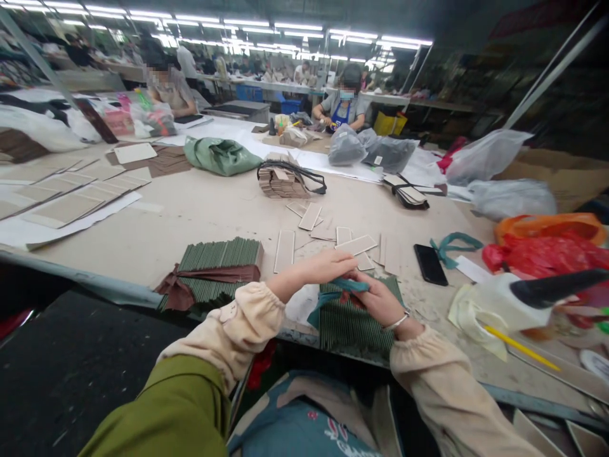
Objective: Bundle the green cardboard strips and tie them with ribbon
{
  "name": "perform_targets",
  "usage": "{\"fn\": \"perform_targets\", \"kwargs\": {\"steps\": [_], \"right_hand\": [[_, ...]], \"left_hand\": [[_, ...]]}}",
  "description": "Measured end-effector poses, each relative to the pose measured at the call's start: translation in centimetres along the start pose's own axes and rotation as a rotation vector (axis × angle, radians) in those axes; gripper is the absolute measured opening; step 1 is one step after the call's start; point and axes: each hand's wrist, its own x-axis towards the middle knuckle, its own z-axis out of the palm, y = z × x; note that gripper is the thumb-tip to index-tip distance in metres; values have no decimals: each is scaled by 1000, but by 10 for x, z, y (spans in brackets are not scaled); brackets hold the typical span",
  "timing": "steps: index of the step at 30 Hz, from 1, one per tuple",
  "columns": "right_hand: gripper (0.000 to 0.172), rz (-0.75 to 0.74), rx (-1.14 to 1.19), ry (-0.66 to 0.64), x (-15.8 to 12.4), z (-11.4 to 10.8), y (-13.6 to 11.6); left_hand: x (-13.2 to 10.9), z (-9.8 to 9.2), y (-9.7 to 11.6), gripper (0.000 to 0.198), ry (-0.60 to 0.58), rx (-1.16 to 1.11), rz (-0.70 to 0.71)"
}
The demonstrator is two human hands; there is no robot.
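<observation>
In the head view, a teal cloth strip (pixel 349 285) runs around a stack of green-edged flat pieces (pixel 354 327) at the table's front edge. My left hand (pixel 328 265) reaches across above the stack, its fingers closed at the strip; the thumb is hidden. On the other side, my right hand (pixel 380 301) pinches the same strip, close to the left fingertips. A small reddish bit shows under the right fingers. Left of the hands lies a similar green bundle (pixel 221 263), tied with a brown cloth strip (pixel 216 273).
Loose beige pieces (pixel 354 244) lie beyond my hands. To the right are a black phone (pixel 430 264), a white container (pixel 504 304), a yellow pencil-like stick (pixel 523 349) and red plastic bags (pixel 556 257). A strapped beige bundle (pixel 283 181) sits farther back. Two people work across the table.
</observation>
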Motion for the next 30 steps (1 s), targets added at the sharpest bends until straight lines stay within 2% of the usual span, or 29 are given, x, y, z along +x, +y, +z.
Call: {"fn": "perform_targets", "kwargs": {"steps": [2, 4, 6, 9, 12, 15, 19, 21, 23, 27, 30], "right_hand": [[30, 35, -10, -16, 0, 0, -4], [32, 79, -52, -3, 1, -1, -8], [29, 101, -67, -7, 2, -4, -11], [23, 78, -49, -118, 3, -12, -16], [18, 49, -115, -240, 3, -18, -18], [18, 20, -243, -283, 4, -22, -13], [22, -143, -633, -259, 12, -17, -3], [26, -268, -853, -239, 15, -9, 0], [27, -387, -1001, -210, 18, -1, 1], [26, -559, -1046, -86, 16, 9, 6], [34, -619, -917, -7, 13, 9, 16]], "left_hand": [[-11, 0, -20, 38, -122, -63, -75], [-23, 2, -35, 39, -159, -188, -154], [-34, 6, -46, 41, -103, -342, -193], [-41, 18, -57, 39, 0, -533, -178], [-37, 33, -63, 40, -49, -602, -200], [-30, 44, -65, 36, -60, -531, -204], [-22, 52, -68, 28, -27, -588, -304], [-21, 53, -70, 29, -68, -698, -361], [-21, 53, -74, 30, -136, -800, -352], [-24, 48, -81, 42, -192, -1002, -262], [-28, 43, -81, 41, -106, -970, -208]]}}
